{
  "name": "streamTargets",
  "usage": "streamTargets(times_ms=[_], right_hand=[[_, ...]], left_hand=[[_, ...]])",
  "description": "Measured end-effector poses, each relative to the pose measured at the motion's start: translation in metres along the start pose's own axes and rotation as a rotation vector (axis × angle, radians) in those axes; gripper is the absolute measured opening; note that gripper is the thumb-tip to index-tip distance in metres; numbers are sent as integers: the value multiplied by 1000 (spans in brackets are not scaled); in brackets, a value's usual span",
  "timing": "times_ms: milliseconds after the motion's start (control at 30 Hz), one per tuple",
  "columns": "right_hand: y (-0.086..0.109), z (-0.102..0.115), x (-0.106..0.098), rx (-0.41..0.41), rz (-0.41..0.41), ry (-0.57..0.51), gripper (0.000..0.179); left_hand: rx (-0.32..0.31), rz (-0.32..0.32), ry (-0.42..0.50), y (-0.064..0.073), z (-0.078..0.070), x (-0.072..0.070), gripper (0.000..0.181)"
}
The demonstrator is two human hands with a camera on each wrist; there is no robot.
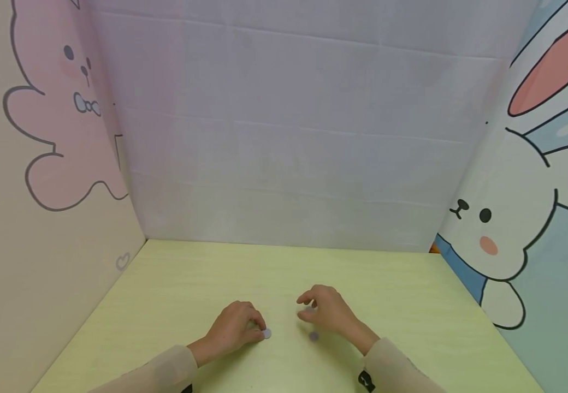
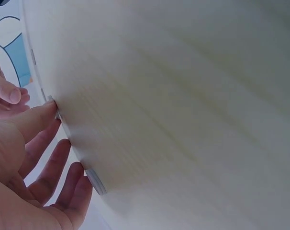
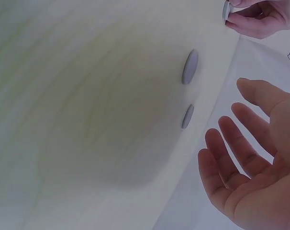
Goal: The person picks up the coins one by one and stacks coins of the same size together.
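Note:
My left hand is low over the table, its thumb and index finger pinching a small round grey disc at the edge. By the little finger of that hand, the left wrist view shows another grey disc, which the hand hides from the head view. My right hand hovers with loosely bent, spread fingers and holds nothing. Below it two more grey discs lie flat: a nearer disc and a farther disc, the latter partly covered by the fingers in the head view.
The pale yellow tabletop runs back to a white cloth wall. Side panels stand left and right, one with a pink cartoon bear, the other with a white cartoon rabbit. Both forearms wear light sleeves.

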State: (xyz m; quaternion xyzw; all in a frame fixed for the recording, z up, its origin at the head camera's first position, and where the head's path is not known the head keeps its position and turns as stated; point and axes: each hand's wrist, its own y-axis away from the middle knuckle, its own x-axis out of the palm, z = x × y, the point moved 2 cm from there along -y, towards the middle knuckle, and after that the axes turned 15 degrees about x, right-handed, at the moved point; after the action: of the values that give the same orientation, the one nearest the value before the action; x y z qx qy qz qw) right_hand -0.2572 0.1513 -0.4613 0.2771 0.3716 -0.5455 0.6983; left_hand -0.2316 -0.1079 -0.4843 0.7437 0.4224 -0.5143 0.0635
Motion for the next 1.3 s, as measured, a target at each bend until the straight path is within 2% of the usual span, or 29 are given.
streamTargets(times_ms=[400,667,833,1067,1300], right_hand=[[11,-21,-10,20,-2,-8,25],[21,-30,-13,16,30,-24,28],[27,-33,-13,21,78,-40,33],[34,-37,-13,-5,109,-20,38],[36,-41,-9,-43,84,23,31]], left_hand=[[-6,-4,-1,0,-3,-1,11],[-3,-7,-7,0,0,1,10],[-11,-8,-5,1,2,2,11],[-21,-7,-5,0,1,3,11],[-18,-8,-14,1,1,3,11]])
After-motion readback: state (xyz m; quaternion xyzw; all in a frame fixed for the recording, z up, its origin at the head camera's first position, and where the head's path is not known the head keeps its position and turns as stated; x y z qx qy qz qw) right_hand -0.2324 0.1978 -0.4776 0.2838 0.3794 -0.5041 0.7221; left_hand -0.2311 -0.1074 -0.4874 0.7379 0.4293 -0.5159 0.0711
